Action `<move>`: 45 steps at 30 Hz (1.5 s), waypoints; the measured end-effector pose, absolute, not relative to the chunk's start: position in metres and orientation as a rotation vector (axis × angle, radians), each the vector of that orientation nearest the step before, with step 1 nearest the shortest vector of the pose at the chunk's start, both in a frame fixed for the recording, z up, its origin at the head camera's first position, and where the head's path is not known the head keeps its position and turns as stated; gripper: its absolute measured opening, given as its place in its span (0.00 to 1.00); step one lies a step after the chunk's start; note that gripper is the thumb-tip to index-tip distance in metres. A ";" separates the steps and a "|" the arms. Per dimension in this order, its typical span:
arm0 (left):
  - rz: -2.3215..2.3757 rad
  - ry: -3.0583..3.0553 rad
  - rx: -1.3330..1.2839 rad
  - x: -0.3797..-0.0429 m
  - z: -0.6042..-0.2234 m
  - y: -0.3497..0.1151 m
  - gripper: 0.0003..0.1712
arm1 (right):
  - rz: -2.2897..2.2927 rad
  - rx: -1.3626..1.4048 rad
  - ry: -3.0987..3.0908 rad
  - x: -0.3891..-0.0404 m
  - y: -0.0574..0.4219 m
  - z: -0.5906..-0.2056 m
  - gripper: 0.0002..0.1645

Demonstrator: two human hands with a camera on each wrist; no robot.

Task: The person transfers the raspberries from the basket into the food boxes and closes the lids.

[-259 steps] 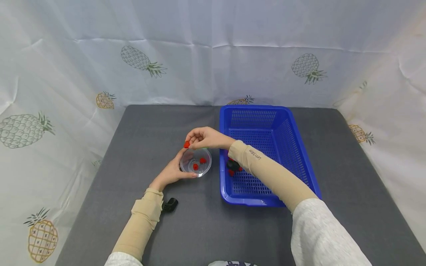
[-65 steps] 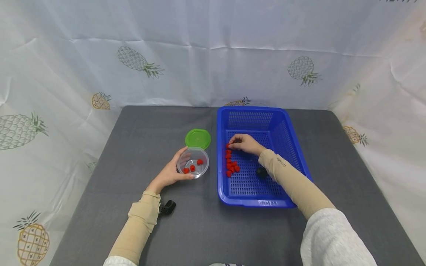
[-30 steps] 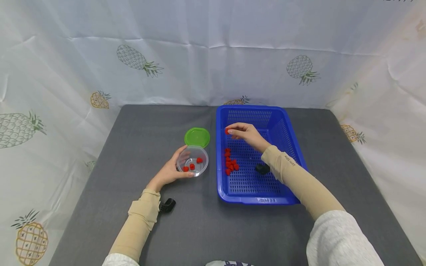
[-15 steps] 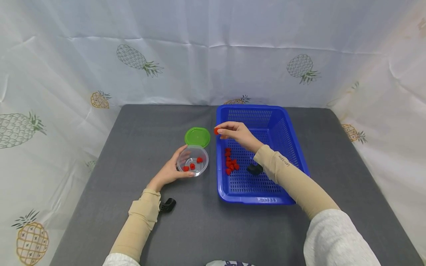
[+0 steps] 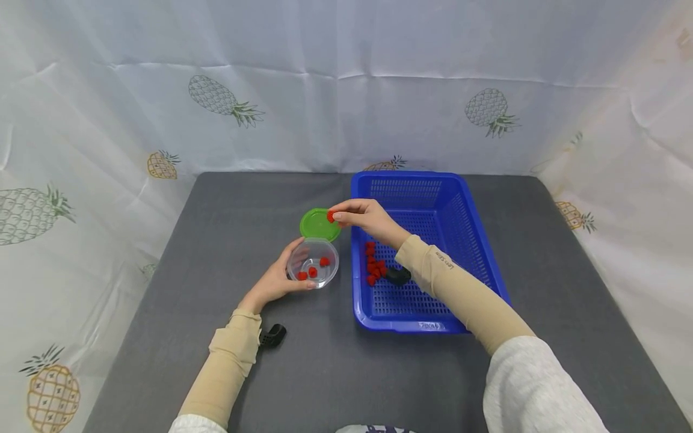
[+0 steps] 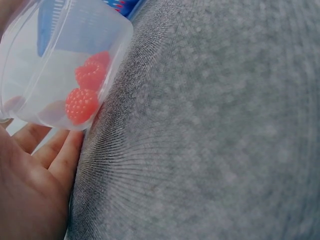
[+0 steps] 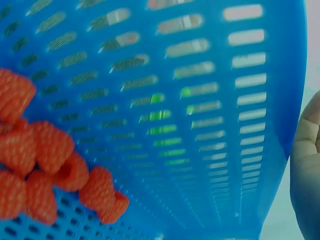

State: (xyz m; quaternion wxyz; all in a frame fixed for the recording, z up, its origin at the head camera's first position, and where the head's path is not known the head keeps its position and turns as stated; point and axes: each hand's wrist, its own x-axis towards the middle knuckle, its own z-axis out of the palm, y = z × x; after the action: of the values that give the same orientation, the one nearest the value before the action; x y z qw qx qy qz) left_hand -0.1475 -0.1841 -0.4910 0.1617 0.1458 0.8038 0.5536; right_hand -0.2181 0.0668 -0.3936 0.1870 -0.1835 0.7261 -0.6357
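Observation:
My left hand [image 5: 272, 280] grips a clear plastic tub [image 5: 332, 274] on the grey table, thumb in front and fingers round its left side. Three red raspberries [image 6: 81, 106] lie at the bottom of the tub. Between thumb and fingertips my right hand [image 5: 370, 221] pinches another raspberry [image 5: 331, 216], held above a green lid [image 5: 312, 228] just behind the tub. In the right wrist view only part of that hand [image 7: 306, 165] shows, beyond the basket wall.
A blue slotted basket [image 5: 358, 307] stands right of the tub, with several raspberries [image 5: 373, 266] clustered along its left side. My right forearm crosses over it. Black wrist devices show near the left wrist [image 5: 275, 335] and over the basket [image 5: 399, 276]. Pineapple-print cloth [image 5: 346, 126] hangs around the table.
Earlier, my right hand took a raspberry from the basket's left side. It has since lifted it and carried it left over the rim to the green lid. The left hand and tub stay put.

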 end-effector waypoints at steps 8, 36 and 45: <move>1.593 2.316 0.455 -0.147 -0.495 -0.185 0.59 | -1.687 -0.628 2.031 -0.218 0.052 -0.392 0.16; 1.572 2.311 0.417 -0.146 -0.494 -0.187 0.56 | -1.171 -0.909 2.186 -0.230 0.016 -0.390 0.09; 1.521 2.369 0.400 -0.146 -0.493 -0.186 0.59 | -0.868 -1.026 2.282 -0.232 0.009 -0.393 0.07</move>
State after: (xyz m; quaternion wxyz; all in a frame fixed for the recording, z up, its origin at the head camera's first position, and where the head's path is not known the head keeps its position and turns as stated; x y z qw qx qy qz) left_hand -0.1462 -0.1865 -0.4931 0.1486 0.1392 0.8238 0.5290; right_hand -0.2320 0.0094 -0.3933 0.2443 -0.3756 0.8356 -0.3177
